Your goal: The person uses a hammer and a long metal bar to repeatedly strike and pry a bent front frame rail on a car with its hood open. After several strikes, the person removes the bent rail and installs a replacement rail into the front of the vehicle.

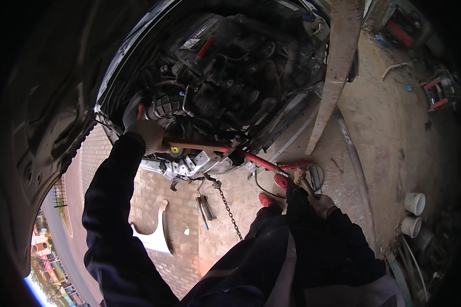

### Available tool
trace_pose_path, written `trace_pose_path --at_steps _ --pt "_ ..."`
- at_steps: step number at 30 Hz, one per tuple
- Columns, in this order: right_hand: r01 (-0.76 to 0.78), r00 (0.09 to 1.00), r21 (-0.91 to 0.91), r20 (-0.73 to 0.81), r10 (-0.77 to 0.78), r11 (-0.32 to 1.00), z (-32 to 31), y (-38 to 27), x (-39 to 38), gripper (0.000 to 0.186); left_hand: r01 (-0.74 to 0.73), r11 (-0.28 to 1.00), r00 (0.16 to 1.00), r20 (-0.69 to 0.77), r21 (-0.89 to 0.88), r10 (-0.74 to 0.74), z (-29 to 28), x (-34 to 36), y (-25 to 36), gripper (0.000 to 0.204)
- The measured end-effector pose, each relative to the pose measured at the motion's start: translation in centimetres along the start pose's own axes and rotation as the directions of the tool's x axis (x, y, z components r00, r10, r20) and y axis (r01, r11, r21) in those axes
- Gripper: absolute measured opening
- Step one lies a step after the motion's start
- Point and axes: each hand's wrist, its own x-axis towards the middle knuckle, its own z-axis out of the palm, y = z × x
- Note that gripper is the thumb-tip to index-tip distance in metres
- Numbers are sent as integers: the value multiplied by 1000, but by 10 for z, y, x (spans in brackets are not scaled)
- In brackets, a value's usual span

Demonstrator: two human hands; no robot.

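My left hand (146, 137) is closed on a brown wooden bar (192, 145) lying across the front of a car's open engine bay (225, 71). A red metal tube (258, 161) continues from near the bar's right end down toward my feet, along the bent front frame (194, 163). My right hand (322, 205) is closed round the handle of a hammer-like tool (310, 189), its rusty head beside the lower end of the red tube. Where exactly bar, tube and frame touch is too dark to make out.
The raised hood (51, 102) curves along the left. A long rusty beam (333, 71) hangs at right. Below lie a chain (229, 215), pump-like tools (204, 209) and a white fender panel (153, 238). Two buckets (415, 203), hoses and red equipment (435, 94) are at right.
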Motion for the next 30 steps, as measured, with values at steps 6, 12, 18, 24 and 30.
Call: trace_pose_path --at_steps 6,12,18,24,30 --pt "89 996 137 19 -92 987 4 -2 8 55 41 998 994 -98 -43 -45 20 -30 22 55" --pt "70 997 63 29 -72 996 2 -4 25 52 79 986 978 -179 -150 -106 42 -53 48 46" --pt "106 994 125 24 -109 987 4 -2 46 52 115 960 952 -247 -256 -180 63 -77 76 30" --pt "128 989 137 59 -137 982 2 -12 60 55 196 918 935 -216 -346 -281 80 -100 109 29" --pt "258 966 -73 34 -256 963 -10 -39 56 58 200 884 906 -265 -422 -331 88 -107 133 30"
